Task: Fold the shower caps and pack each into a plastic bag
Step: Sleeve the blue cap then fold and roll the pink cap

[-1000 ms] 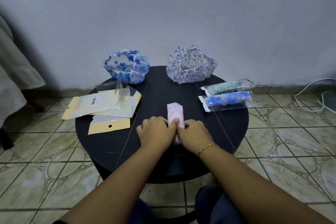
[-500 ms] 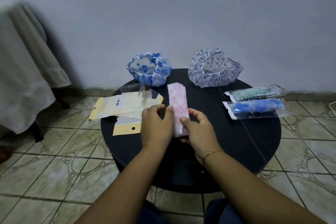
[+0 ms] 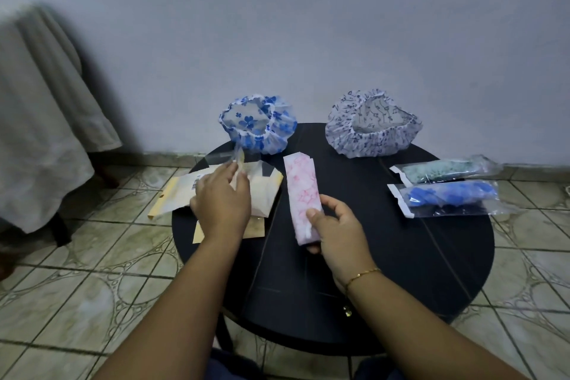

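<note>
Here, round black table (image 3: pixel 401 271), tiled floor (image 3: pixel 77 302), right hand (image 3: pixel 336 230) gripping folded pink cap (image 3: pixel 302 197).

- One cam only, head-worn, wide-angle; no 2nd view, so no overlap to report.
- Looks fwd and down from above the near edge of the round black table (image 3: pixel 401 271); both forearms enter from the bottom of frame.
- Close range: left hand (image 3: pixel 220 200) and right hand (image 3: pixel 337 230) sit mid-frame, over the table's near half.
- Faces the grey wall (image 3: pixel 308 25) behind the table; far table edge lies just under the wall's base.
- Aim is a bit left of table centre: tiled floor (image 3: pixel 77 302) fills lower left, draped cloth (image 3: pixel 40 133) at the left edge.
- Edges bend, esp. floor lines at right.
</note>
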